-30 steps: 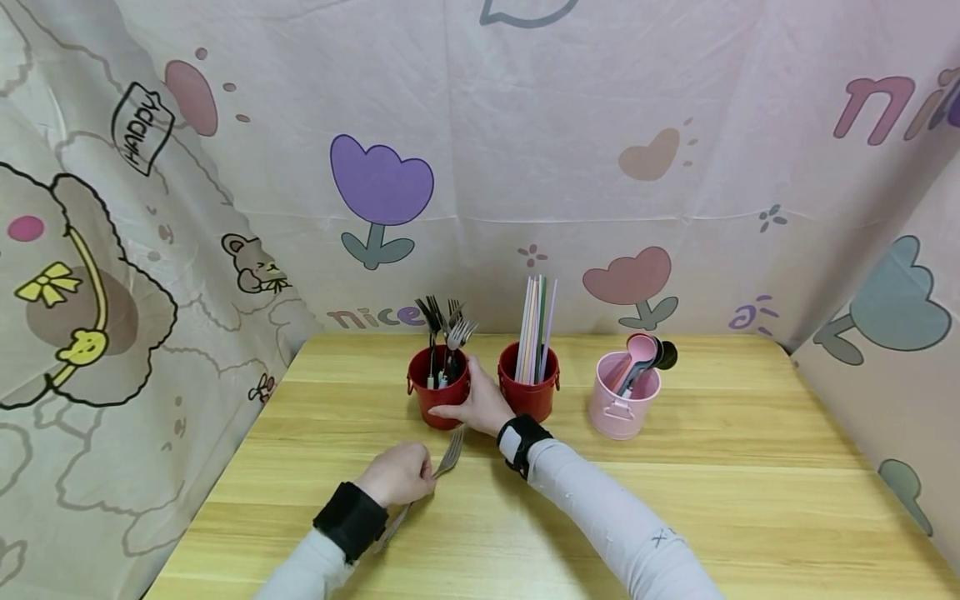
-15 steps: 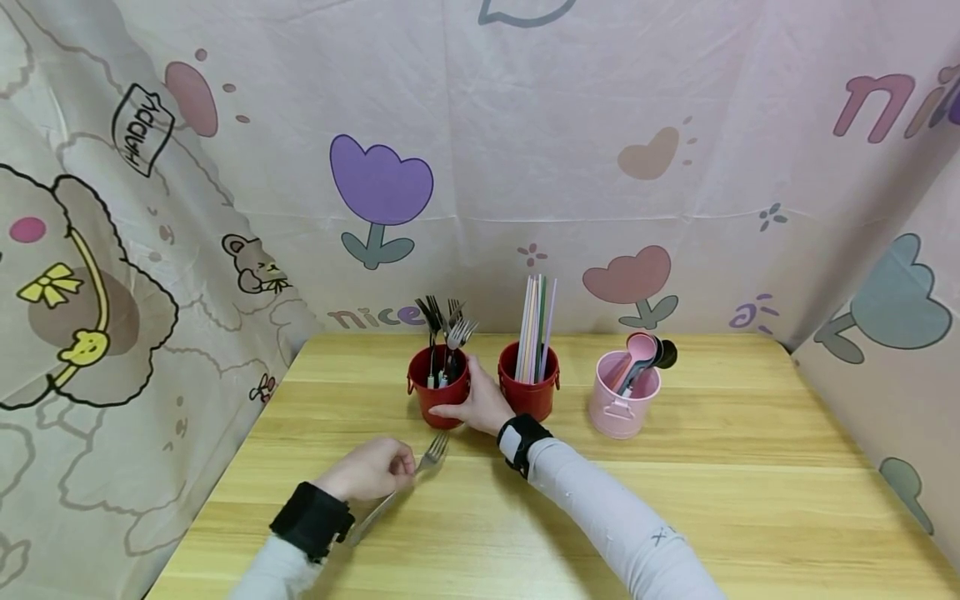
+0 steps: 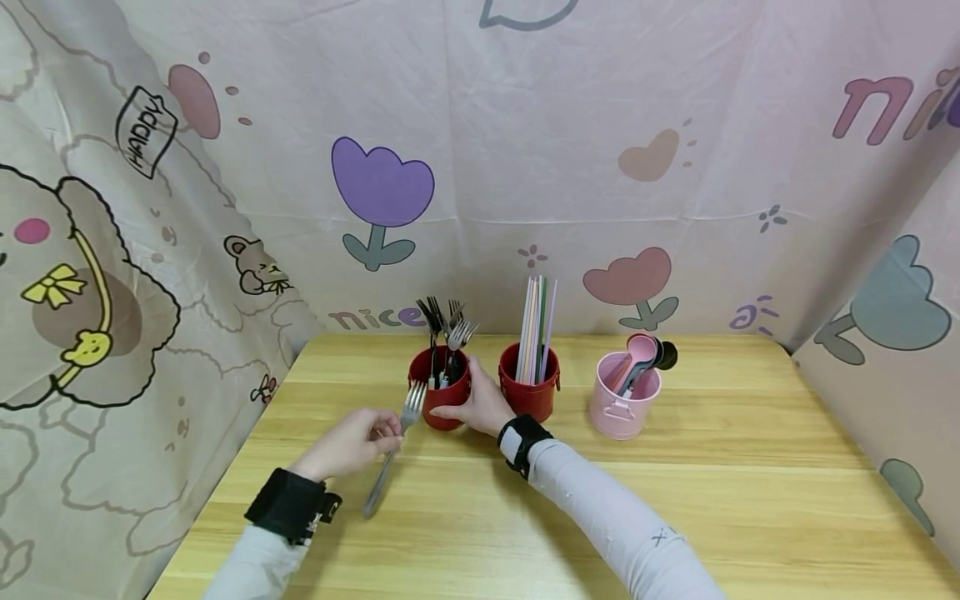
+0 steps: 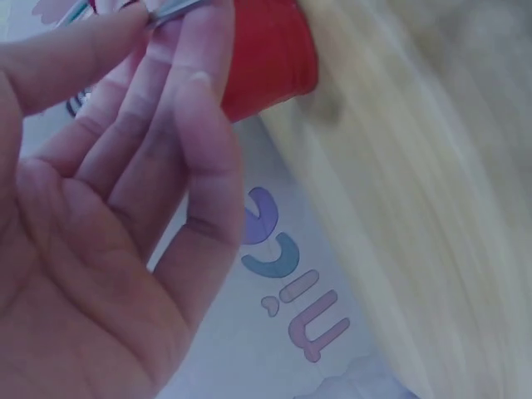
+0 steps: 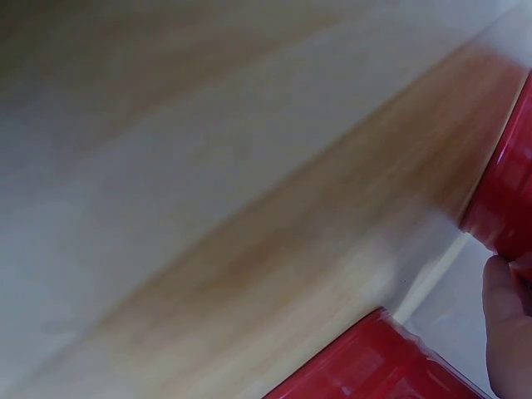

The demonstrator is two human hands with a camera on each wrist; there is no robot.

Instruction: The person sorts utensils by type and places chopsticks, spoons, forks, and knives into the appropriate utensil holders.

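Observation:
My left hand (image 3: pixel 352 442) pinches a metal fork (image 3: pixel 384 473) between thumb and fingers, its tines up and handle slanting down towards me. In the left wrist view, the thumb and fingertips of the left hand (image 4: pixel 108 224) meet on a bit of the fork's metal (image 4: pixel 176 10). The fork's tines stand just in front of the left rim of a red bucket (image 3: pixel 444 408) filled with several forks (image 3: pixel 450 333). My right hand (image 3: pixel 483 404) grips this bucket's right side, thumb across its front. The right wrist view shows part of that hand (image 5: pixel 509 332) against red metal.
Just right of the gripped bucket stands a second red bucket (image 3: pixel 528 400) with several coloured straws (image 3: pixel 534 325). Farther right is a pink bucket (image 3: pixel 622 417) of spoons (image 3: pixel 641 350). All stand on a wooden table (image 3: pixel 712 500) before a printed cloth (image 3: pixel 525 150).
My left hand has moved left and up with the fork, which has risen from low over the table and tilted more upright beside the bucket. The right hand has stayed on the bucket.

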